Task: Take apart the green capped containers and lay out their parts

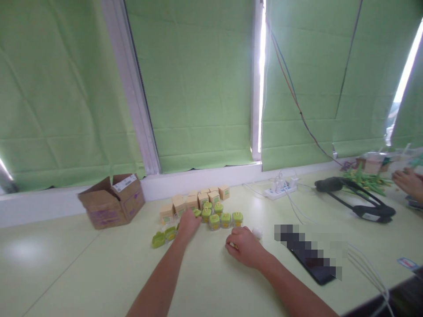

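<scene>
Our left hand (187,225) reaches among the green jars (220,219) at centre frame, fingers curled at one jar (197,212); whether it grips, we cannot tell. Our right hand (243,246), loosely closed, rests just below the jars. Small boxes (194,200) stand behind.

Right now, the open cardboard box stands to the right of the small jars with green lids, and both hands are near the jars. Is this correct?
Not quite. In the head view the open cardboard box stands to the left of the small jars, not the right. The left hand and right hand are indeed near them.
</scene>
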{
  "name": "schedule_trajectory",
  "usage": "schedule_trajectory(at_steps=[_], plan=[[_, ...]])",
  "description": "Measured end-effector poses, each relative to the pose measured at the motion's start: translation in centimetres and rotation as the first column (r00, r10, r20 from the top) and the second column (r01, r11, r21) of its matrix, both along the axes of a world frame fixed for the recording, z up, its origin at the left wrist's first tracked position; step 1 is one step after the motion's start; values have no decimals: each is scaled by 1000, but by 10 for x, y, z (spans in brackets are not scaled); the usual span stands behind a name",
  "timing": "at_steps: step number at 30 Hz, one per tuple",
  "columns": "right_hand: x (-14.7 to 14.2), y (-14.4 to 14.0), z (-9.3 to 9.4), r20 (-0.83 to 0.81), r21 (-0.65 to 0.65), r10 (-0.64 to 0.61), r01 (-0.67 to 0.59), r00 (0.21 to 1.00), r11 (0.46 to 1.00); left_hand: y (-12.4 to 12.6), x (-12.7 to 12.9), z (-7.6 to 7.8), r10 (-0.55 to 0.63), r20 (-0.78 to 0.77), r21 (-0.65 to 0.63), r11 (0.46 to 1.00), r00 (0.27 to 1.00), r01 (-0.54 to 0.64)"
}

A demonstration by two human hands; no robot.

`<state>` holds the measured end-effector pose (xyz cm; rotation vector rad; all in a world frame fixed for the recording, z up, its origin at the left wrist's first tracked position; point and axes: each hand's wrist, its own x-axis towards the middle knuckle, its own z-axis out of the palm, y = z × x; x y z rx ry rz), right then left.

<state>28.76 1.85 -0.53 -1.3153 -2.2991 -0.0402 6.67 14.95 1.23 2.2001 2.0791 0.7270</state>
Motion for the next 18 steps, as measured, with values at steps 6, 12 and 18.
schedule_trajectory(at_steps=[6, 12, 18], plan=[[0, -1, 2, -21, 20, 32, -32, 999, 999, -24, -2, 27, -17, 49, 40, 999, 999, 15], [-2, -7, 8, -123, 34, 159, -156, 980, 987, -78, 2, 28, -124, 162, 66, 991, 979, 115], [-3, -14, 10, -307, 22, 182, -185, 934, 983, -132, 15, 6, -203, 881, -141, 749, 428, 647]])
